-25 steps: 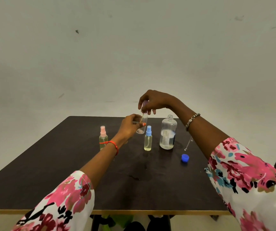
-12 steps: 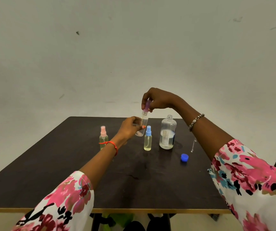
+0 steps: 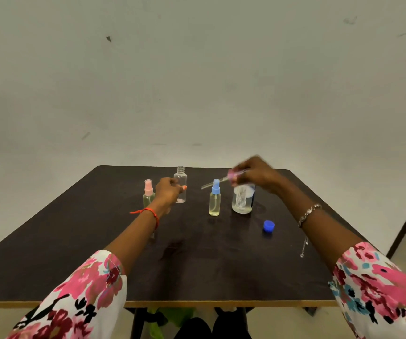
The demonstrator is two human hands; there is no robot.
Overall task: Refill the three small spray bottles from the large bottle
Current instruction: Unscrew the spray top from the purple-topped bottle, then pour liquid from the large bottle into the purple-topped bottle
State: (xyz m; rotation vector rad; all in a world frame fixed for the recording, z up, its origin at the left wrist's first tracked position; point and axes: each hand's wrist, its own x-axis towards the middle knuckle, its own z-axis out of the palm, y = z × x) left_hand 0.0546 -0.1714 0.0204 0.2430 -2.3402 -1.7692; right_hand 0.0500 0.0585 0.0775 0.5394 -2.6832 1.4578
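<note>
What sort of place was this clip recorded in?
Probably a plain indoor room set up for the task, not a kitchen or a workshop. A dark table with a pale edge stands against a bare, scuffed wall, and it holds little beyond the bottles, such as the large bottle.

White sleeves point(image 3: 84, 294) printed with pink, red and black flowers cover both upper arms; a red thread point(image 3: 151, 212) circles the left wrist, a beaded silver bracelet point(image 3: 308, 214) the right.
</note>
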